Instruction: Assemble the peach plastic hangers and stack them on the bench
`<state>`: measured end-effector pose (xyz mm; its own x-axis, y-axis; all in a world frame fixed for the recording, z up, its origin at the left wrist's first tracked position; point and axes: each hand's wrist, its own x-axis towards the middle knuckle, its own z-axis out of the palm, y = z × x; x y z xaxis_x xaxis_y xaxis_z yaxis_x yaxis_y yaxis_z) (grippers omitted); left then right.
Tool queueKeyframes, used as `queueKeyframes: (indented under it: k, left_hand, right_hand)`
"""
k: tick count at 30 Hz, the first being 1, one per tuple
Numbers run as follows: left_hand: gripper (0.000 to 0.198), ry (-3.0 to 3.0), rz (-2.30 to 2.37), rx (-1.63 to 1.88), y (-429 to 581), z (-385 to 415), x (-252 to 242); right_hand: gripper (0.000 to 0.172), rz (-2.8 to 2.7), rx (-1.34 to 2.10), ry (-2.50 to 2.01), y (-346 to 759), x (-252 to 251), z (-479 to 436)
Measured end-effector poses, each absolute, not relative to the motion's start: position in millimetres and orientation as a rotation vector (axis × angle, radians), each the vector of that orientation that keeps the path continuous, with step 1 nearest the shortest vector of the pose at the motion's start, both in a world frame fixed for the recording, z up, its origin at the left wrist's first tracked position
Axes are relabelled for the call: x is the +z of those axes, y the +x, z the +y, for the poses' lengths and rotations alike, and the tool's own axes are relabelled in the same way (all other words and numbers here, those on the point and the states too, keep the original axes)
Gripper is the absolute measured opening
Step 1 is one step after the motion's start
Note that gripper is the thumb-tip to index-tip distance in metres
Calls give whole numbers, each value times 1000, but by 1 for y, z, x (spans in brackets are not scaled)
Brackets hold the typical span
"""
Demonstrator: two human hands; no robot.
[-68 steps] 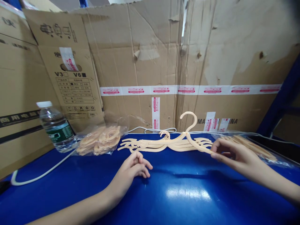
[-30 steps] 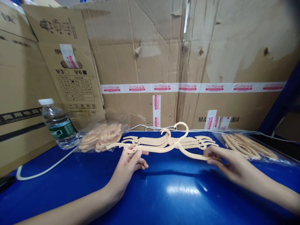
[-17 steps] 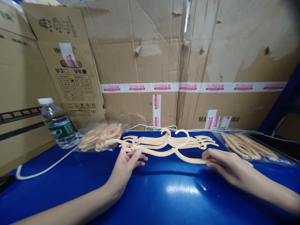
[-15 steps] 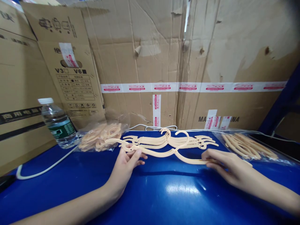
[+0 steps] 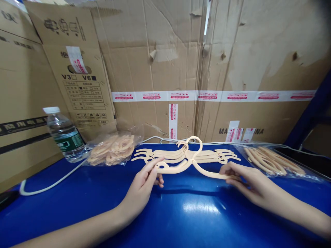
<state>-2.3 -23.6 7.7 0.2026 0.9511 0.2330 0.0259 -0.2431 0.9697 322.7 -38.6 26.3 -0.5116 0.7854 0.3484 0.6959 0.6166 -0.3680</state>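
Note:
A beige plastic hanger [image 5: 178,168] is held above the blue table, its hook pointing up and its arms spread to both sides. At its left end my left hand [image 5: 144,182] is closed, the fingers covering that tip. My right hand [image 5: 240,181] pinches the other end between thumb and fingers. Directly behind lies a row of several matching hangers [image 5: 168,155], with their hooks together at the middle. The held hanger hides part of that row.
Clear bags of beige hanger pieces lie at the left [image 5: 111,150] and right [image 5: 274,160]. A water bottle [image 5: 66,137] stands at the left beside a white cable [image 5: 51,184]. Cardboard boxes [image 5: 155,75] wall off the back of the blue table [image 5: 181,220].
The hanger's left arm has swung round, so its hook now stands further left and its left tip sits behind my left fingers. My left hand has turned; my right hand has barely moved.

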Motion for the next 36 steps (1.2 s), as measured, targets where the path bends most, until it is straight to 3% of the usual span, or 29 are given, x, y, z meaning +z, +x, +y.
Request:
queueKeyframes:
  k: [5,11,17,22,27,31,33,36]
  left_hand:
    - [55,1496,995,1208,-4,-21,7]
    - [54,1462,1017,1215,-4,-18,6]
    - [54,1462,1013,1229,-4,-18,4]
    - [53,1447,1022,1250,-4,-19,4]
    - [50,1435,1036,1293,-4,-18,5]
    - [46,1442,1026,1312,-2,-18,7]
    - [43,1451,1029,1307,-1,-18,8]
    - [41,1456,1034,1300,-1,-19,9]
  right_hand:
    - [26,-2445,-222,-1043,326,24,-34]
    - [26,-2284,-1021,-1095,330,24,-39]
    - [40,-2228,-1282,-1099,326,26,-47]
    - [40,-2208,-988,-1086,324,22,-45]
    - [35,-2067,-283,-1141,320,18,-39]
    - [48,-1835,261,-1192,319,17,-34]
    - [54,-1735,414,-1197,318,17,-32]
    - [49,-1653,514,-1168,317,16,-31]
